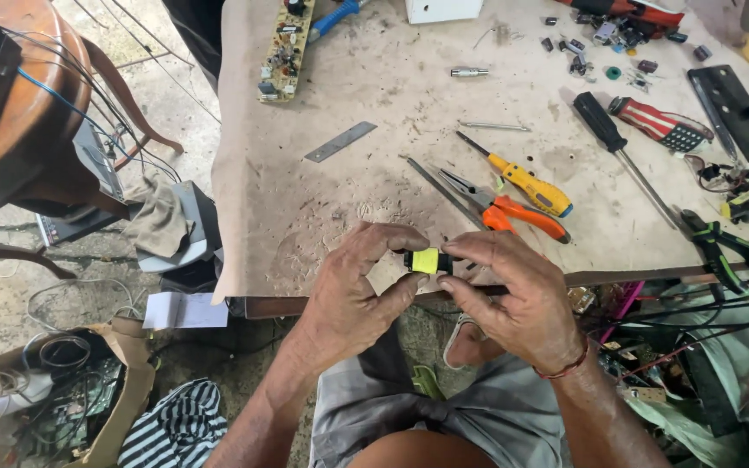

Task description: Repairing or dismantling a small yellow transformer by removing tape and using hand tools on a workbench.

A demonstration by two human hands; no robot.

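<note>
The left hand (353,290) is pinching one end of a small yellow-and-black part (427,261), thumb and fingers closed on it, and the right hand (513,299) is gripping the other end the same way. Both hands are holding it in the air just off the near edge of the table (322,199), over the person's lap, not resting on anything.

How far along is this? By my reading the part is being turned or worked between the fingers, with no tool in either hand, so the job looks to be in its handling stage: nothing is yet fitted to a board, and the tools are lying untouched. Whether the part is whole or half opened I cannot tell; the fingers are covering most of it.

On the table, near the front edge just beyond the hands, orange-handled pliers (513,212) are lying beside a yellow screwdriver (526,184). Toward the right edge a long black screwdriver (621,152) and a red-striped tool (661,124) are sitting, with green-handled cutters (721,247) at the near right corner. A flat metal strip (341,141) is lying mid-table, a circuit board (283,48) at the far left corner, and loose small parts (604,43) are scattered along the far edge.

The room is a rough workshop: bare concrete floor, a wooden chair (36,95) draped with wires on the left, and a cardboard box of cables (54,394) below it.
</note>
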